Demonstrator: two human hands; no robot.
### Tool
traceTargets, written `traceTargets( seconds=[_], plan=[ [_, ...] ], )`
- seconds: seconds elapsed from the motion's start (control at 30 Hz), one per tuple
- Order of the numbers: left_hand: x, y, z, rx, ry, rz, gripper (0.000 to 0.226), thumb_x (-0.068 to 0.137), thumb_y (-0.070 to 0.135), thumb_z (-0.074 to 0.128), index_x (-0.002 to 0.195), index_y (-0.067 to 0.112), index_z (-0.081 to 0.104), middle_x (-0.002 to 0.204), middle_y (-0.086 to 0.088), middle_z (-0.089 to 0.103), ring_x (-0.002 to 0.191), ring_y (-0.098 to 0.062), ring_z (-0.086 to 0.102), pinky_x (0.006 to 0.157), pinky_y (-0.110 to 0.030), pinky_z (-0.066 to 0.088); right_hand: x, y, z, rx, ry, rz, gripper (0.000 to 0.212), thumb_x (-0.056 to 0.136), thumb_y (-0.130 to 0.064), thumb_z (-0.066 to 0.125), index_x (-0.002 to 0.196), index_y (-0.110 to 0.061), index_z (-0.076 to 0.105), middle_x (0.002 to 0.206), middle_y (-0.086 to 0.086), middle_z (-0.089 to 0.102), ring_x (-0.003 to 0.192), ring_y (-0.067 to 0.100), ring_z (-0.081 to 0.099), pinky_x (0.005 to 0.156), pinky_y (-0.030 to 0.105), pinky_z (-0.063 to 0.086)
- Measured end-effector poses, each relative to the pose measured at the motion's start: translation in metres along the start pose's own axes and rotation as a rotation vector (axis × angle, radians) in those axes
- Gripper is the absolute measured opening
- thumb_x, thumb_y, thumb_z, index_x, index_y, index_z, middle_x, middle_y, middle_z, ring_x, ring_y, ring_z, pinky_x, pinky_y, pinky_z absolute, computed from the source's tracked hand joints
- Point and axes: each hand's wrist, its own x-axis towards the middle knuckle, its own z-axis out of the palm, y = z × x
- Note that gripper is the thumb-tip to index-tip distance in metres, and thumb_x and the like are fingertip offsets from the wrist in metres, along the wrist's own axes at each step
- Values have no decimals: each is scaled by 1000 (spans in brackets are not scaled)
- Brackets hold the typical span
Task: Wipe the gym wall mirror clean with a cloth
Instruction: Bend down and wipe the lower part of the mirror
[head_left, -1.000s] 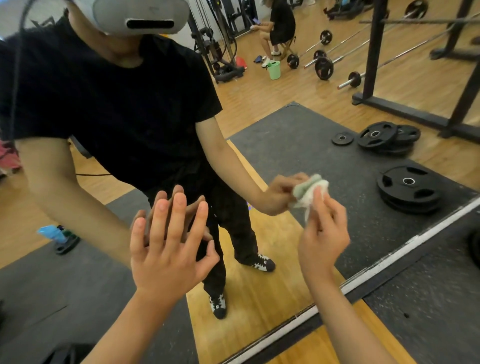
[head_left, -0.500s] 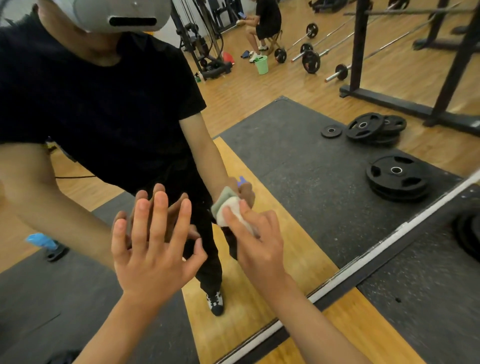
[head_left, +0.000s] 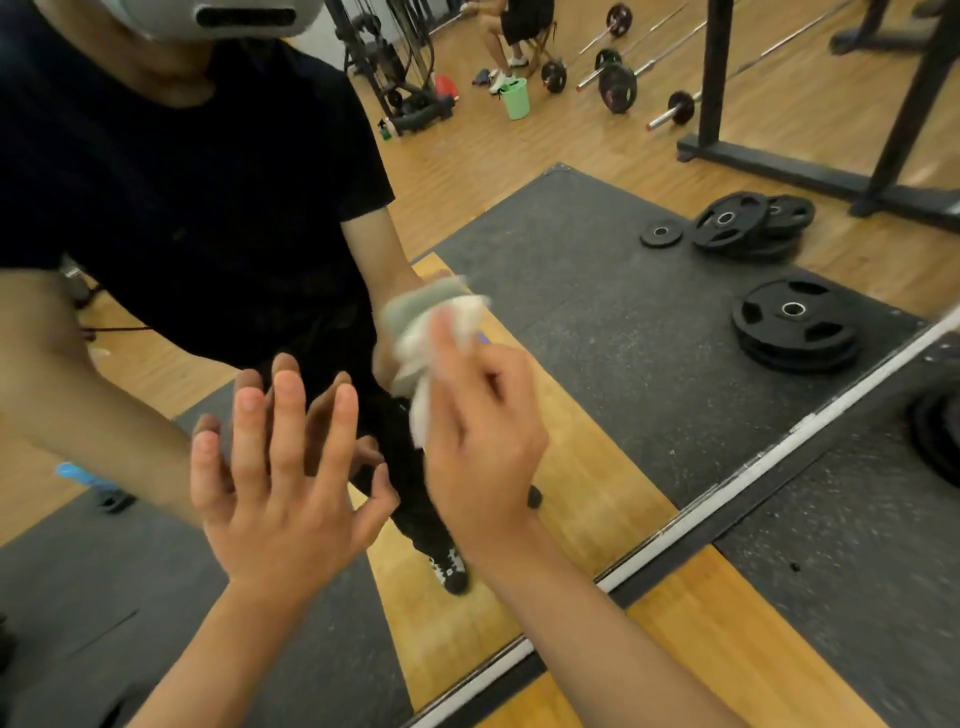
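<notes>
Head view, nearest first: what were the hands doing? asked the trainee.

The left hand lay flat on the large wall mirror, fingers spread, bracing, said the coach. The right hand pinched a crumpled white and pale-green cloth, fingers curled round it, pressing the wad onto the glass just up and right of the left hand.

Which way did the cloth lie?

Its long axis ran roughly up and down the glass: fat wad pointing up, thin tail hanging below the grip. Blur suggested a stroke in progress.

How should that stroke have gone?

I would have flattened the wad so more fabric met the glass, pressed evenly, overlapped passes and tucked the tail in. The bracing palm probably left prints, so that patch needed wiping too.

And farther off?

Reflected black round weight plates lay on a grey mat; beyond them stood a green plastic bucket.
</notes>
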Motion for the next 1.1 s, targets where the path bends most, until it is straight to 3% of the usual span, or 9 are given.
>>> traceTargets(
  seconds=[0.13,0.2,0.27,0.4,0.47,0.6,0.7,0.83,1.1],
  plan=[
    [0,-3,0,-15,10,22,91,87,56,63,163,12,40,176,-18,10,163,-34,5,130,-52,6,-23,34,-14,-101,-104,-289,41,91,-6,81,125,-29,73,118,-3,64,80,21,59,80,26,55],
    [-1,0,2,-11,19,7,88,89,54,63,163,12,40,176,-17,10,163,-33,4,129,-51,6,-28,64,-36,-107,-184,-48,39,96,-11,77,118,-43,76,117,-16,61,88,15,60,79,29,56],
    [-1,1,3,-14,30,10,86,90,52,63,163,13,40,176,-16,11,163,-33,4,129,-50,7,-40,95,-57,-185,-109,10,21,103,-14,66,118,-23,78,110,-6,57,89,15,55,74,29,53],
    [-2,2,1,-15,21,5,84,90,51,63,162,13,41,175,-17,12,163,-34,6,130,-51,7,-42,134,-71,-212,326,776,28,103,-14,64,130,-16,72,109,-2,58,98,13,65,80,21,52],
    [-3,2,-1,-20,14,6,84,90,50,62,162,13,42,175,-18,14,163,-34,8,130,-52,7,-22,138,-67,-190,479,966,32,103,-17,63,134,-18,69,113,-5,59,107,13,65,82,9,45],
    [-2,1,0,-17,14,20,84,88,50,63,161,13,43,174,-19,18,162,-36,12,130,-53,9,27,75,-32,-167,441,640,32,102,-10,62,133,-14,69,101,-8,53,87,-3,58,77,9,46],
    [-2,0,0,-21,14,38,84,88,51,60,161,12,43,174,-19,18,162,-36,11,131,-52,8,18,27,-18,-149,228,162,33,101,-3,64,133,-7,67,100,1,51,80,7,56,73,13,46],
    [0,-1,-1,-50,10,38,85,87,49,62,161,12,44,173,-20,20,162,-37,13,130,-52,8,19,83,-40,-325,63,-275,25,105,-4,58,128,-7,66,103,6,50,78,28,59,69,30,50],
    [16,14,-29,-435,-122,-66,70,93,43,55,156,14,44,171,-22,17,163,-35,2,130,-58,2,-1,122,-60,-290,143,192,30,99,5,61,128,-1,68,106,1,46,83,11,52,69,25,49]
  ],
)
